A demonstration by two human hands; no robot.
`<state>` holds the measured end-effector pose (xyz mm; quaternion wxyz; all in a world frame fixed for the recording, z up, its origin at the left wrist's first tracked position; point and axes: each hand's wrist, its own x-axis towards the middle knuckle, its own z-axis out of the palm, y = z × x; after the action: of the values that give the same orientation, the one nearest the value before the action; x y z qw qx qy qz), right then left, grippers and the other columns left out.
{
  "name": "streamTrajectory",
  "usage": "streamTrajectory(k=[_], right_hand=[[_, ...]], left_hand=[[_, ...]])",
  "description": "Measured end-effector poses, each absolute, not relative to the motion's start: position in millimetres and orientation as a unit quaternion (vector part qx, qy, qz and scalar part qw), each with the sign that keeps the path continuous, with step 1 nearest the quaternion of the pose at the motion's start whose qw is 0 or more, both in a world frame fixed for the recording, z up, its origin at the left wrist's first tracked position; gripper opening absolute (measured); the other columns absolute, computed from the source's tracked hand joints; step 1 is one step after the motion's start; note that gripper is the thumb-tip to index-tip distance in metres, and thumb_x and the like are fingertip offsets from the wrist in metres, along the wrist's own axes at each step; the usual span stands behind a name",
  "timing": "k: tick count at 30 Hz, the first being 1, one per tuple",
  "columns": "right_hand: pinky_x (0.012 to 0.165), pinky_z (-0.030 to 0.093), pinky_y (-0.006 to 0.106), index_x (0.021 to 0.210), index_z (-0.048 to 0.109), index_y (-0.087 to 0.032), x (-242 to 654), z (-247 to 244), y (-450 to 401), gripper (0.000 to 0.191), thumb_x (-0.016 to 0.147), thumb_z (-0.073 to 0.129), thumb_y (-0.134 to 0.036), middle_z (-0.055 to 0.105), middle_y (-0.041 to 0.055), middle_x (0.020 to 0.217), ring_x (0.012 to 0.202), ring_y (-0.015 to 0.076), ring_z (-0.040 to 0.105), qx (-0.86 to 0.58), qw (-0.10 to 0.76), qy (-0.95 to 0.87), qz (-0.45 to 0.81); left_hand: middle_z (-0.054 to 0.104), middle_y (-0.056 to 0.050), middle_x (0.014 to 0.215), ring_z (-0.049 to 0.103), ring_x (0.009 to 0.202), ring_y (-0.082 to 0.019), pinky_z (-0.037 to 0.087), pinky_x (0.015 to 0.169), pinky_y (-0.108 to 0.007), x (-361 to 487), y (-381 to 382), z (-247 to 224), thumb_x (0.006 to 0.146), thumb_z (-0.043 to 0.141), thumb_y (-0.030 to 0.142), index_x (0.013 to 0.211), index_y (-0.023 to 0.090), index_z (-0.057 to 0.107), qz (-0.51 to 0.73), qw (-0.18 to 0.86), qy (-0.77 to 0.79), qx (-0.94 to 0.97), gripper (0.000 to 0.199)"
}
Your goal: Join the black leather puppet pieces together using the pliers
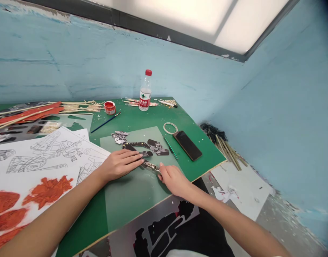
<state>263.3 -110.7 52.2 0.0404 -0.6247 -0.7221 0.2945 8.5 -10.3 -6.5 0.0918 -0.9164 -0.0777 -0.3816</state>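
Note:
A black and white cut-out figure (135,144), with jointed pieces like a shadow puppet, lies on a translucent sheet (137,192) on the green table. Across its lower part rests my left hand (123,163), palm down and fingers stretched out, pressing the figure flat. My right hand (173,178) is closed around the handle end of a shiny metal plier-like tool (152,166). The tool's far end meets the figure's dark edge beside my left fingertips; whether it grips the edge is too small to tell.
Right of the sheet lie a green pen-like tool (170,148), a phone (187,145) and a tape ring (170,128). Farther back stand a water bottle (145,93) and a red paint jar (110,107), near a paintbrush (105,122). Drawn and painted papers (59,150) cover the left side.

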Motion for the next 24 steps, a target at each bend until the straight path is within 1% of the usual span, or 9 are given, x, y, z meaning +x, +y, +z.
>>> streamTrajectory(k=[7, 10, 14, 17, 20, 24], right_hand=[[0.061, 0.018, 0.034, 0.062, 0.04, -0.022, 262.3, 54.0, -111.1, 0.053, 0.112, 0.026, -0.028, 0.044, -0.0033, 0.053, 0.051, 0.0128, 0.031, -0.634, 0.058, -0.701, 0.322], [0.061, 0.019, 0.033, 0.061, 0.041, -0.021, 261.8, 54.1, -111.0, 0.053, 0.112, 0.026, -0.028, 0.045, -0.0028, 0.053, 0.051, 0.0131, 0.032, -0.637, 0.062, -0.698, 0.321], [0.061, 0.022, 0.032, 0.061, 0.043, -0.021, 261.2, 54.7, -111.0, 0.054, 0.112, 0.025, -0.029, 0.047, -0.002, 0.054, 0.052, 0.013, 0.036, -0.64, 0.06, -0.694, 0.325], [0.06, 0.022, 0.032, 0.061, 0.043, -0.021, 261.1, 55.7, -111.5, 0.056, 0.113, 0.023, -0.031, 0.045, -0.0025, 0.053, 0.051, 0.0127, 0.036, -0.636, 0.071, -0.695, 0.328], [0.06, 0.022, 0.032, 0.064, 0.046, -0.021, 261.6, 56.2, -111.9, 0.056, 0.113, 0.022, -0.031, 0.044, -0.003, 0.053, 0.051, 0.0126, 0.035, -0.628, 0.064, -0.706, 0.321], [0.06, 0.02, 0.033, 0.068, 0.049, -0.02, 262.1, 56.0, -111.6, 0.051, 0.113, 0.025, -0.028, 0.043, -0.0038, 0.055, 0.051, 0.0125, 0.033, -0.618, 0.054, -0.721, 0.31]], left_hand=[[0.078, -0.007, 0.122, 0.076, 0.111, -0.02, 0.06, 0.097, -0.032, 6.4, -11.7, -6.1, 0.102, 0.055, 0.01, 0.128, 0.018, 0.068, -0.377, 0.109, -0.08, -0.916, 0.031], [0.078, -0.008, 0.123, 0.075, 0.113, -0.019, 0.06, 0.099, -0.031, 6.2, -11.8, -5.9, 0.102, 0.055, 0.01, 0.129, 0.018, 0.068, -0.379, 0.101, -0.079, -0.916, 0.032], [0.078, -0.009, 0.122, 0.074, 0.115, -0.02, 0.059, 0.101, -0.032, 6.3, -11.9, -5.3, 0.1, 0.057, 0.008, 0.132, 0.016, 0.066, -0.383, 0.093, -0.075, -0.916, 0.035], [0.078, -0.01, 0.123, 0.074, 0.115, -0.02, 0.059, 0.1, -0.032, 6.2, -12.1, -4.7, 0.1, 0.057, 0.008, 0.135, 0.017, 0.065, -0.379, 0.094, -0.075, -0.917, 0.037], [0.078, -0.009, 0.123, 0.074, 0.116, -0.02, 0.059, 0.1, -0.032, 5.8, -12.4, -4.4, 0.1, 0.056, 0.008, 0.137, 0.019, 0.064, -0.378, 0.087, -0.077, -0.919, 0.04], [0.077, -0.009, 0.124, 0.074, 0.116, -0.02, 0.06, 0.1, -0.032, 5.4, -12.6, -3.9, 0.1, 0.056, 0.008, 0.135, 0.019, 0.065, -0.379, 0.091, -0.077, -0.918, 0.037]])
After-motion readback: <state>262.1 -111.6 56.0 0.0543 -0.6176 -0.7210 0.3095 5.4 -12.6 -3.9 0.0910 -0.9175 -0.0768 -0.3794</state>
